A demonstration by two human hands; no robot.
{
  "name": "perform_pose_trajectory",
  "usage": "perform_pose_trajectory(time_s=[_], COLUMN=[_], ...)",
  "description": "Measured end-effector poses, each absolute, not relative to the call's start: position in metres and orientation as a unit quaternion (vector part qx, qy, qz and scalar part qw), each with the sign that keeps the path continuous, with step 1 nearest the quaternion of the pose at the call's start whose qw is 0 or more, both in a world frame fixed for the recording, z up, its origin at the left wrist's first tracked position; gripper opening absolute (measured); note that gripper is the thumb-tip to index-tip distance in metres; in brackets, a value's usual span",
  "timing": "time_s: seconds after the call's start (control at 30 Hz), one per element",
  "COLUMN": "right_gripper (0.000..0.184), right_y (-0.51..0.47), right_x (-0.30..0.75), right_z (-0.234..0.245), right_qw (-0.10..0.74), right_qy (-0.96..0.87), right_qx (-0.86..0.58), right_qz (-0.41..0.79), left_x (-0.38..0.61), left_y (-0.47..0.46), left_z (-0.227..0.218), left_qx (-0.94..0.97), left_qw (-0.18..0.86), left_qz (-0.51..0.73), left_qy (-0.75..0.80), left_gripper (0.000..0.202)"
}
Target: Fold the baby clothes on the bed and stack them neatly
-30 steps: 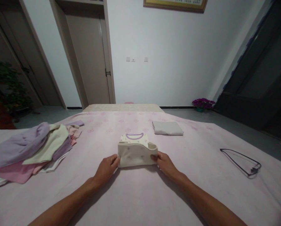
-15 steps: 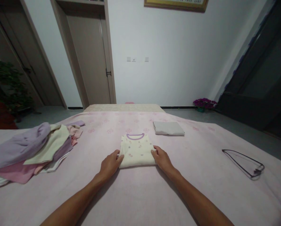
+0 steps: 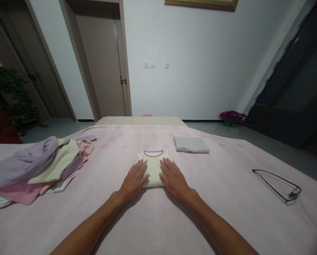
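left hand (image 3: 134,179) and right hand (image 3: 173,179) lie flat, gripping nothing, on a rectangular folded fabric shirt (image 3: 153,170).

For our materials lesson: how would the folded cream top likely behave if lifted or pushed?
The folded top likely sags and may unfold, being soft-looking cloth. It is probably light, being small and thin. Pushed, it should rumple or slide, not roll, since it lies flat on the pink sheet.

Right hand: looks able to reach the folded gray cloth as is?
Likely yes: the right hand lies flat on the folded garment, and only pink sheet shows between that hand and the gray cloth.
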State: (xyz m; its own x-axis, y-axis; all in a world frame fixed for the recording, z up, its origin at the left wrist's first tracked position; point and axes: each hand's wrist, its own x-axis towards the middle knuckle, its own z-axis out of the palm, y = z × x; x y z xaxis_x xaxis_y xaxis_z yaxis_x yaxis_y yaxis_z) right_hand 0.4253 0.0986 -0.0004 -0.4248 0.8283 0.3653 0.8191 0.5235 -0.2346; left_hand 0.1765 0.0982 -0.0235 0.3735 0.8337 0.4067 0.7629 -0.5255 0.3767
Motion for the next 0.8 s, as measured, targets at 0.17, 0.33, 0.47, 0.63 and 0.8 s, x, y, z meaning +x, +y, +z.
perform_pose_trajectory(time_s=[0.17, 0.33, 0.47, 0.63, 0.8], right_gripper=[0.065, 0.069, 0.071, 0.069, 0.073], right_y=[0.109, 0.109, 0.096, 0.085, 0.095], right_x=[0.435, 0.453, 0.470, 0.477, 0.471], right_z=[-0.009, -0.011, -0.014, -0.007, -0.003], right_qw=[0.137, 0.129, 0.142, 0.186, 0.185], right_qy=[-0.838, -0.848, -0.875, -0.898, -0.895], right_qx=[-0.521, -0.505, -0.459, -0.399, -0.406], right_qz=[0.079, 0.094, 0.069, 0.013, -0.004], left_x=[0.172, 0.154, 0.139, 0.139, 0.144], left_y=[0.113, 0.107, 0.091, 0.083, 0.093], left_z=[-0.030, -0.021, -0.021, -0.017, -0.006], left_qx=[0.850, 0.876, 0.893, 0.883, 0.873], left_qw=[0.085, 0.093, 0.065, 0.031, 0.031], left_qz=[0.201, 0.158, 0.170, 0.212, 0.206], left_qy=[0.479, 0.446, 0.411, 0.417, 0.441], left_gripper=[0.063, 0.074, 0.078, 0.071, 0.062])
